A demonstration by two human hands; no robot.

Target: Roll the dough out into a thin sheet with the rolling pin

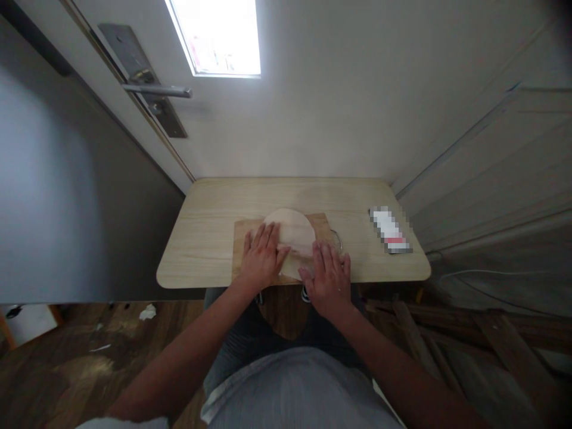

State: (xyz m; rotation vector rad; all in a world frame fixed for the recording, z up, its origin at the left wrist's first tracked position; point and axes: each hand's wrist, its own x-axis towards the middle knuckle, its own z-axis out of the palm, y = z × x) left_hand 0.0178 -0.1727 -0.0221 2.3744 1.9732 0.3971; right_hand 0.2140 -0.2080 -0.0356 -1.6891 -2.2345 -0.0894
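Note:
A pale, flat, round sheet lies on a brown wooden cutting board. A crease or edge runs across its lower part; whether it is dough or another material I cannot tell. My left hand rests palm down over the sheet's left side, its fingers stretched forward and thumb apart. At the lower right of the sheet, my right hand lies with its fingers extended, touching the sheet's edge and partly covering the board. Neither hand is closed around anything. A thin metal ring shows at the board's right side.
The board sits near the front edge of a light wood table. On the table's right lies a phone-like object, blurred out. A door with a metal handle stands behind. Wooden beams are at lower right.

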